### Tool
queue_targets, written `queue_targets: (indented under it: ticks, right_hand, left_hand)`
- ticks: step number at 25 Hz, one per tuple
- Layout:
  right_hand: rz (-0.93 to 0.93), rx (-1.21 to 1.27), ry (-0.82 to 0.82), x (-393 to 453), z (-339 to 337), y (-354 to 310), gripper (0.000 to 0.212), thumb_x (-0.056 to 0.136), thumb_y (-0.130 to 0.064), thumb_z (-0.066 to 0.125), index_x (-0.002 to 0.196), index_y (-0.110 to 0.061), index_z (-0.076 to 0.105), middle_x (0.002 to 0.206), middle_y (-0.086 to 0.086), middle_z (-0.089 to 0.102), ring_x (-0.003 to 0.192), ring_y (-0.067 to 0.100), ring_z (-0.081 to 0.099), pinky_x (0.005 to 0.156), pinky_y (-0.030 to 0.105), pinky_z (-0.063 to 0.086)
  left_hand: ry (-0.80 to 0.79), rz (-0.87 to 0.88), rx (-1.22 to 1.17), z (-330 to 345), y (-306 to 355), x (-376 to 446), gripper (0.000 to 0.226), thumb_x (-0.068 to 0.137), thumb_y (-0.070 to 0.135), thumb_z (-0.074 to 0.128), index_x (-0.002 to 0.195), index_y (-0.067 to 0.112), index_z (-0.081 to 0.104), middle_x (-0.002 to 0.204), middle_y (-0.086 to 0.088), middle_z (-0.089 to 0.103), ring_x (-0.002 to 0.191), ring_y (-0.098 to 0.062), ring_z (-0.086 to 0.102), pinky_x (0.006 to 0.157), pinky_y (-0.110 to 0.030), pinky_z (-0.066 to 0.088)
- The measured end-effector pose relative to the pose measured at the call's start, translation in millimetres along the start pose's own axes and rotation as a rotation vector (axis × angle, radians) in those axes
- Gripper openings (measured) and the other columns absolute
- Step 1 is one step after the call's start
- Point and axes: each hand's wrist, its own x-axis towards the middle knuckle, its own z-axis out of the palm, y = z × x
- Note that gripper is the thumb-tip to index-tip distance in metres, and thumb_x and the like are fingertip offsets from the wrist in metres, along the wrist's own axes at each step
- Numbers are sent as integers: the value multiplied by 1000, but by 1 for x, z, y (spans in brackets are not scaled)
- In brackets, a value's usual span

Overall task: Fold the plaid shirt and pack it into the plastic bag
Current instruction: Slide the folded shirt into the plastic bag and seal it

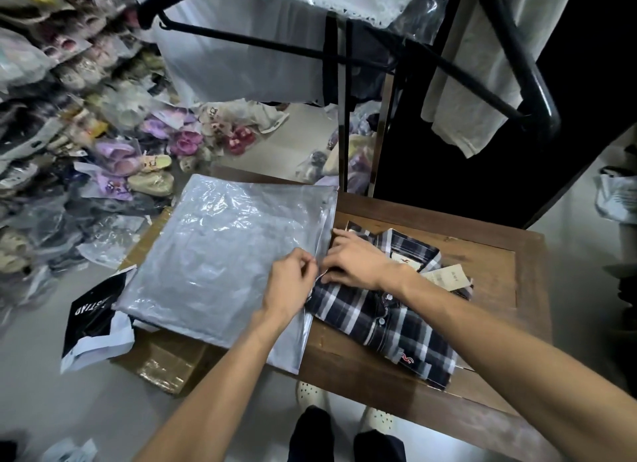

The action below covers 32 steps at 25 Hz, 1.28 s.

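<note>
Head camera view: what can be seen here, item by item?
plaid shirt: one, navy and white, folded on the table, its left edge at the bag's mouth
plastic bag: one, clear greyish, flat, left of the shirt
paper tag: one, cream, by the collar
wooden table: one, brown, under the shirt
cardboard box: one, brown, under the bag
black mailer: one, black and white, on the floor at left
bagged slippers: many, purple, pink and beige, piled at left
clothes rack: one, black, above
left hand: pinches the bag's open edge
right hand: rests on the shirt at the bag's mouth
</note>
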Motion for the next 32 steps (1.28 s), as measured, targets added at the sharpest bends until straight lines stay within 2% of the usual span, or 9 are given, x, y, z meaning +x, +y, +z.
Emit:
queue_targets:
  ticks: [4, 9, 14, 17, 19, 22, 24, 27, 32]
  right_hand:
    - [25, -13, 85, -3, 22, 2, 33, 94, -50, 63, 111, -24, 76, 101, -6, 76, 105, 22, 62, 121, 47, 31]
    - [71, -156, 239, 0, 19, 14, 24, 98, -44, 63, 97, -24, 75, 91, -6, 75, 92, 24, 58, 92, 40, 43]
    - [-44, -36, 267, -1, 39, 8, 32, 103, -41, 57, 103, -16, 75, 99, 0, 73, 94, 22, 58, 90, 43, 50]
    - [401, 101, 360, -7, 18, 28, 42, 102, -48, 54, 124, -17, 70, 120, 6, 70, 113, 24, 58, 103, 47, 47]
    - [715, 195, 242, -9, 1, 54, 59, 95, -61, 59, 135, -18, 62, 129, 8, 65, 119, 28, 57, 105, 45, 46]
    - [801, 427, -91, -7, -18, 82, 66, 80, -73, 70, 122, -23, 71, 121, -2, 70, 110, 21, 63, 96, 37, 50]
    - [767, 508, -242, -6, -19, 87, 49, 77, -68, 77, 105, -28, 76, 109, -9, 67, 105, 17, 61, 89, 34, 45]
    - [702, 688, -121, -4, -17, 86, 37, 72, -63, 84, 73, -29, 70, 83, -10, 68, 90, 16, 62, 85, 38, 44]
    - [733, 477, -32, 13, -4, 67, 31, 72, -60, 85, 78, -31, 75, 86, -11, 75, 85, 12, 66, 74, 32, 45]
  left_hand:
    - [-37, 43, 106, -1, 3, -5, 8, 96, 20, 62, 95, 13, 66, 80, -8, 73, 73, -27, 69, 67, -37, 55]
    - [-67, 119, 146, -11, 0, -5, 8, 97, 17, 61, 97, 9, 65, 85, -9, 71, 75, -28, 67, 70, -44, 55]
    - [-57, 74, 106, -5, 9, 1, 7, 96, 18, 62, 97, 12, 66, 83, -8, 74, 73, -26, 69, 70, -41, 57]
    - [-88, 22, 44, -3, 3, 7, 7, 97, 17, 62, 98, 13, 68, 79, -3, 74, 69, -19, 70, 70, -39, 59]
    - [-110, 24, 35, 0, 1, 10, 9, 98, 16, 61, 100, 13, 69, 77, 0, 73, 68, -16, 70, 69, -38, 60]
    - [-110, 25, 30, 4, 4, 10, 8, 98, 14, 63, 100, 12, 70, 73, 5, 71, 63, -9, 67, 76, -28, 58]
    - [-106, 32, 17, 7, 4, 10, 6, 98, 15, 64, 99, 15, 70, 70, 8, 69, 59, -6, 65, 79, -28, 56]
    - [-121, 24, 5, 12, 4, 7, 5, 100, 18, 64, 102, 19, 68, 73, 8, 70, 61, -3, 66, 67, -25, 59]
    - [-178, 18, -43, 21, 12, -4, 7, 102, 14, 60, 104, 14, 67, 75, 3, 68, 50, 3, 58, 51, -14, 47]
